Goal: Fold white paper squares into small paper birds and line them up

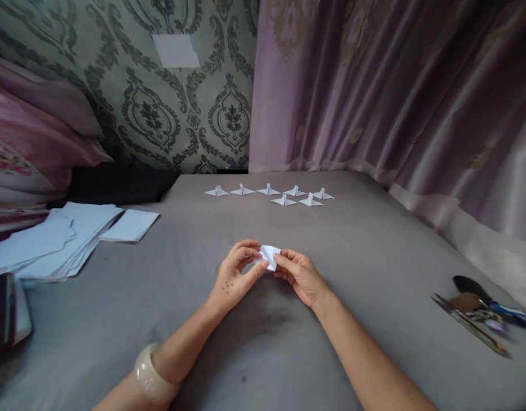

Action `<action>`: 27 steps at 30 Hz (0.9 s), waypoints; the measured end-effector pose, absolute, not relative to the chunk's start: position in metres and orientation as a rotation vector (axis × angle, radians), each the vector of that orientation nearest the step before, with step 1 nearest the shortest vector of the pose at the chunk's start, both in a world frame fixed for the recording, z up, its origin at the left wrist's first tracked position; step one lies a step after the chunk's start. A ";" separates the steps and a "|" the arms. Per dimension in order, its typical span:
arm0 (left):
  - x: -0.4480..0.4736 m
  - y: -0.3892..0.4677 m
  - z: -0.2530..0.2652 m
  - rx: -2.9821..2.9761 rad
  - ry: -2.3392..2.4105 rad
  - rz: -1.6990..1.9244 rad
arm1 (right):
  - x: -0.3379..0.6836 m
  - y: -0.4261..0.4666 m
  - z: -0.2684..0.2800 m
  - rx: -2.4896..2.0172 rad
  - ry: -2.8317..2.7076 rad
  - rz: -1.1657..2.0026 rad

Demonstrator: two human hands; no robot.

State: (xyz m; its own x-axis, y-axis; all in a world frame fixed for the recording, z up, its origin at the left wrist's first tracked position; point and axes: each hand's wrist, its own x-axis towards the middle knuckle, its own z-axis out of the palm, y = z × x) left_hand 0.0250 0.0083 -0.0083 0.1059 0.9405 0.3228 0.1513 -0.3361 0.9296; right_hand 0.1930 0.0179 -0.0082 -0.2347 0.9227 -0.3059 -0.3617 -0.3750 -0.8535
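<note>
Left hand (237, 273) and right hand (303, 278) are pinching a folded white paper (269, 257) between thumbs and fingers, mid-view; winged origami figures (268, 191) are standing from its eleven to one o'clock. Risk: uneven thumb pressure skewing creases, opposed tugging tearing it.

Dim, soft, diffuse light covers the scene, its direction hard to tell. The glossy mauve fabric curtain (323, 85) darkens toward the top right. A faint, soft-edged shadow lies on the smooth grey cloth surface (181, 285); the shiny cream round bangle (148, 374) catches 1 highlight. The small folded white paper piece (270, 258) shows bright. Wide-angle distortion stretches the edges, where the long slender pointed tool (472, 326) looks smeared.
</note>
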 end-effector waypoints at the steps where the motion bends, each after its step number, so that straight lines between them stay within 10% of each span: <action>1: 0.025 0.010 -0.010 1.556 1.097 1.320 | 0.192 0.017 -0.008 -1.052 -0.829 1.754; 17: 0.022 0.016 -0.014 1.210 1.068 1.272 | 0.192 0.017 -0.012 -1.054 -0.904 1.755; 27: 0.022 0.011 -0.017 1.781 1.320 1.310 | 0.178 0.007 -0.020 -1.272 -1.469 1.105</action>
State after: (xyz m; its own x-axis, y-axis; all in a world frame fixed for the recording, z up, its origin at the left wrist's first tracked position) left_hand 0.0224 0.0106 -0.0165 0.0385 0.9267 0.3737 0.3808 -0.3594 0.8519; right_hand 0.1782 0.0074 -0.0198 -0.0933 0.9937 0.0629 0.2151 0.0818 -0.9732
